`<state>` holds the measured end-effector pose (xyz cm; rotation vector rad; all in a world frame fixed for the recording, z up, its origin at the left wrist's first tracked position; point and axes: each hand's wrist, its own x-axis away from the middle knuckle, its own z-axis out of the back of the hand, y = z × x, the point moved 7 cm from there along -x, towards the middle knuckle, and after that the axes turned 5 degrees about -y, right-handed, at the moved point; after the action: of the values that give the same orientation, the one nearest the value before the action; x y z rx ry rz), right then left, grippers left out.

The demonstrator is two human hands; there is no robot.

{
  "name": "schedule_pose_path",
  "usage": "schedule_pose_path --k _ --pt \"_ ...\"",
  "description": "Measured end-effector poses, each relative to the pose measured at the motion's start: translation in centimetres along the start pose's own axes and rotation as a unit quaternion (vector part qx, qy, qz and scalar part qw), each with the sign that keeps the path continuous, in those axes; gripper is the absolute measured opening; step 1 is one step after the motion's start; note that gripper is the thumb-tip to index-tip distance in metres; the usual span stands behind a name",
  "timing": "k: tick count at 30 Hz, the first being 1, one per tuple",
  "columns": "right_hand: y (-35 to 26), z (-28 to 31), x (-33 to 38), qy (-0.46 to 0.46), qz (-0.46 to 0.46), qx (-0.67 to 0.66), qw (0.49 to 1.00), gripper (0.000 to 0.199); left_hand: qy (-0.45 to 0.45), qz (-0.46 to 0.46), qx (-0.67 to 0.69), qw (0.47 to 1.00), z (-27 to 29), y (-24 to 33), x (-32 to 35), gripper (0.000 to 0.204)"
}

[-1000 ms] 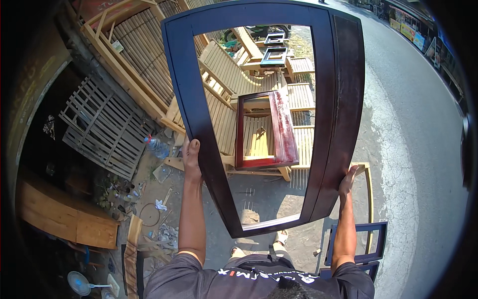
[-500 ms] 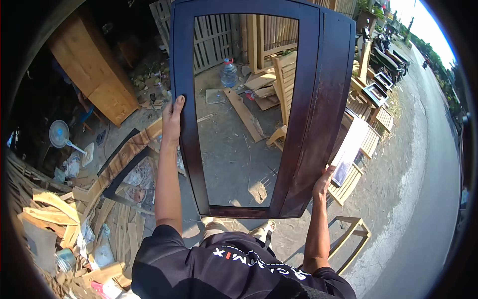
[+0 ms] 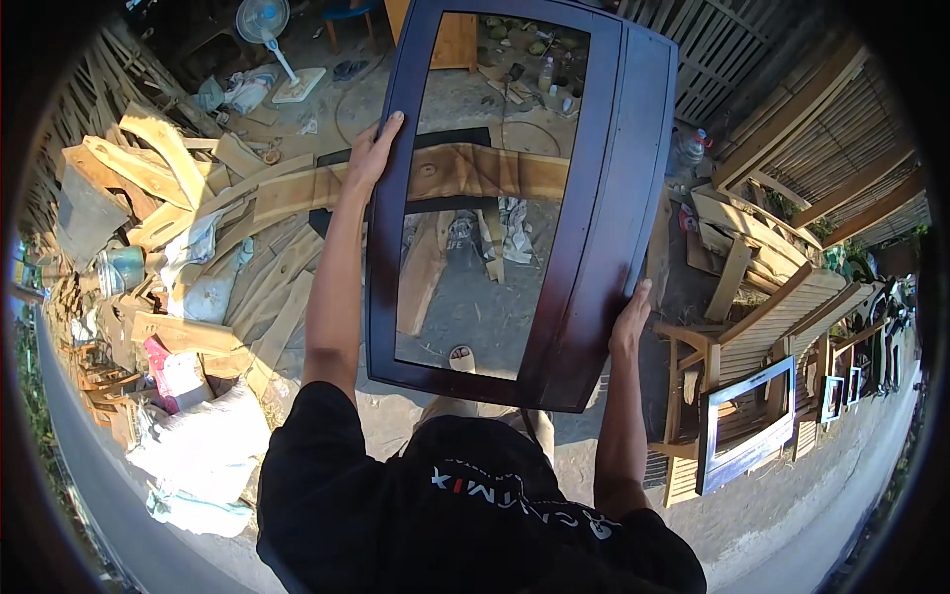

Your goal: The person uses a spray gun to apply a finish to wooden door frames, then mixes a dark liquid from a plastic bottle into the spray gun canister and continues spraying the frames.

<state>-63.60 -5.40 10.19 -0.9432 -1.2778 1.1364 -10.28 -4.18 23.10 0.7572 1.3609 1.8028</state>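
Observation:
A large wooden frame [image 3: 606, 208], painted a glossy dark brown, hangs upright before me. It has a tall rectangular opening on its left and a solid strip down its right side. My left hand [image 3: 372, 156] is closed on the left edge, above the middle, with the thumb on the near face. Lower down, my right hand [image 3: 630, 317] grips the right edge; some of its fingers are hidden. Through the opening a long brown plank [image 3: 475, 170] shows, lying across another dark frame [image 3: 450, 205].
Scrap boards [image 3: 148, 163] are heaped at left, beside a white sack [image 3: 203, 445] and a bucket [image 3: 121, 269]. A standing fan [image 3: 265, 25] is at the back left. At right are slatted wooden pieces [image 3: 757, 327], a dark frame [image 3: 705, 436] and a water jug [image 3: 691, 147].
My view has turned left, away from the road and toward the scrap boards. The dark frame came round with me, both hands still holding its edges.

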Motion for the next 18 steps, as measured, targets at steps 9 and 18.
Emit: schedule_pose_path --k 9,18 --pt "-2.1 -19.6 -15.4 -0.100 -0.016 0.188 0.977 0.091 0.175 0.103 -0.021 0.979 15.8 -14.6 -5.5 0.075" --pt "-4.9 -39.7 -34.0 -0.337 0.092 0.318 0.881 0.094 0.389 0.177 0.095 0.899 18.5 -22.4 0.3 0.062"
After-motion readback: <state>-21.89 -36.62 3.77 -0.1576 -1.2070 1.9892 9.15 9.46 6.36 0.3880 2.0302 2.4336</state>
